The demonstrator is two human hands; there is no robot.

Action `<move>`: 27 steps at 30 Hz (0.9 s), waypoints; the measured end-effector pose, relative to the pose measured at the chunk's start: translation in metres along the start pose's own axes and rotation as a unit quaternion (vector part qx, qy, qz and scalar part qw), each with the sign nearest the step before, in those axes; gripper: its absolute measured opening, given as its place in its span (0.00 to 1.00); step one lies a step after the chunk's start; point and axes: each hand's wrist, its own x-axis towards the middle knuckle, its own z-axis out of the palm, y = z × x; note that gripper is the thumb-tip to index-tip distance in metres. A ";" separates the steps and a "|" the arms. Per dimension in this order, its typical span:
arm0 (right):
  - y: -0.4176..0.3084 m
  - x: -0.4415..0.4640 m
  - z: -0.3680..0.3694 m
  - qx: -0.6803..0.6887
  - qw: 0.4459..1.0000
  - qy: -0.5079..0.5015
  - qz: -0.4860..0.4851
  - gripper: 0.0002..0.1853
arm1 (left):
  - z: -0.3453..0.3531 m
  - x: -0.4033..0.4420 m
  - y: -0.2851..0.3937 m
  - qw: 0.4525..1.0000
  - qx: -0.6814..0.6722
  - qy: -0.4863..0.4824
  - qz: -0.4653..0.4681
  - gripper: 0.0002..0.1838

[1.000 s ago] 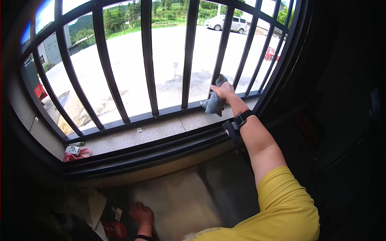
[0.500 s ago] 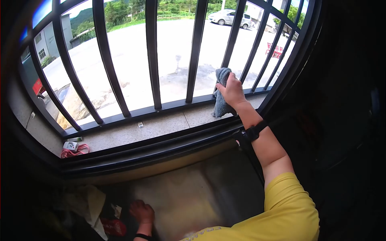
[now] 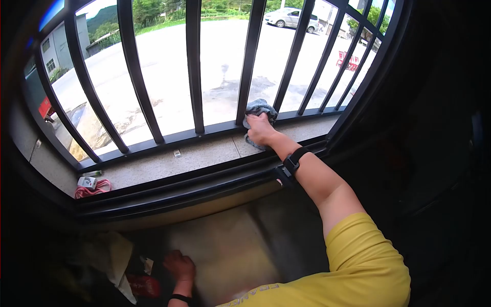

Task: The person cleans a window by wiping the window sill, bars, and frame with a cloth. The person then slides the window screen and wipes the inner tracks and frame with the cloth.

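Observation:
A grey-blue cloth (image 3: 260, 108) is bunched in my right hand (image 3: 261, 129), pressed at the lower end of a dark window bar (image 3: 248, 66), where the bar meets the bottom rail. Part of the cloth hangs down below my fingers onto the pale stone sill (image 3: 212, 158). Low in the view, in shadow, my left hand (image 3: 180, 265) rests closed on the dull table surface (image 3: 225, 250), its fingers curled, with nothing seen in them.
On the sill's left end lie a white adapter (image 3: 87, 182), a pink cord (image 3: 100, 190) and a small green-white item (image 3: 92, 173). A small clear object (image 3: 177, 153) sits mid-sill. Near my left hand are a red object (image 3: 143, 285) and a pale sheet (image 3: 118, 258).
My right hand has moved left and slightly down with the cloth, from one bar to the neighbouring bar. My left hand stays in about the same place.

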 end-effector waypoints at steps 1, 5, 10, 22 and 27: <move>-0.001 -0.007 0.001 0.004 1.000 0.021 -0.007 0.15 | -0.001 0.002 -0.001 1.000 -0.002 -0.004 0.003 0.14; -0.008 -0.037 -0.022 0.063 0.997 -0.034 0.023 0.15 | -0.001 0.001 -0.003 1.000 -0.011 -0.009 0.005 0.13; 0.002 -0.012 -0.041 -0.081 0.993 -0.007 0.086 0.24 | -0.006 0.002 -0.001 0.998 -0.011 -0.047 -0.035 0.13; -0.047 -0.017 -0.034 -0.104 0.982 -0.150 0.046 0.17 | 0.000 0.002 -0.003 1.000 0.014 0.014 0.004 0.10; -0.074 -0.020 -0.038 -0.050 0.997 -0.035 -0.044 0.18 | -0.011 0.004 0.002 1.000 -0.005 0.002 -0.009 0.10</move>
